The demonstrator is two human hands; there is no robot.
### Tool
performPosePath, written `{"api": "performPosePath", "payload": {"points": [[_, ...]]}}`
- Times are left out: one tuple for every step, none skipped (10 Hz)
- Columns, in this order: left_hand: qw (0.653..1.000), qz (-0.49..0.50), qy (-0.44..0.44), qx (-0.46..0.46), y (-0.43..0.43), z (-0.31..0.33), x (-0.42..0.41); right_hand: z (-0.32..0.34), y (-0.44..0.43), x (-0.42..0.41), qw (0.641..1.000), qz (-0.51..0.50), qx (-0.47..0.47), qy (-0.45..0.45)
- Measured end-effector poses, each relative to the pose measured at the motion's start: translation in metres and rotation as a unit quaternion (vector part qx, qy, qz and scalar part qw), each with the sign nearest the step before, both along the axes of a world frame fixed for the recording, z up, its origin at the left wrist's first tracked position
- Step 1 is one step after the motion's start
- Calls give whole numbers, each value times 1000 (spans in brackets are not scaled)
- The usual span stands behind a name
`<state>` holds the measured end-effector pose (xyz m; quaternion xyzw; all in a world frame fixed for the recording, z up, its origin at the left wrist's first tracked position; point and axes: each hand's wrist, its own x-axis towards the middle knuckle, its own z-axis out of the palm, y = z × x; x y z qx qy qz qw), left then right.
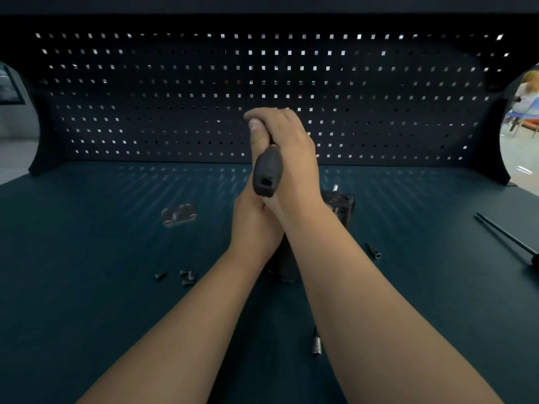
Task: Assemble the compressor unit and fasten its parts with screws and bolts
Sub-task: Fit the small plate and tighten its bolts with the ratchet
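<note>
Nearest on the table (87,287) there's a socket (316,344) lying between the forearms, then a few loose screws (186,277) off to the left and a second socket (374,251) to the right. The compressor (342,207) sits mid-table, mostly hidden behind both wrists. Left hand (253,225) is tucked under the right one, fingers out of sight, so can't tell what it's got. Right hand (291,153) is wrapped tight round the driver (267,173) handle, butt end facing the camera. Further left a metal plate (178,214) lies flat, a long rod (507,240) near the right edge, pegboard (175,97) at the back
</note>
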<state>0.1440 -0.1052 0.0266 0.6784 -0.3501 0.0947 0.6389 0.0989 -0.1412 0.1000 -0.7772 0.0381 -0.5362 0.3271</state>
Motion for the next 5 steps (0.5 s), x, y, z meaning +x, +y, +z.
{"api": "performPosePath", "payload": {"points": [[998, -28, 49, -21, 6, 4, 2, 1, -6, 2, 999, 33, 26, 23], [997, -62, 34, -10, 8, 10, 3, 2, -15, 2, 984, 135, 112, 25], [999, -39, 9, 24, 10, 14, 4, 0, -21, 6, 914, 264, 305, 46], [999, -40, -3, 20, 10, 14, 4, 0, -29, 7, 821, 370, 434, 41], [999, -43, 6, 8, 9, 15, 3, -2, -29, 7, 881, 307, 357, 49]]}}
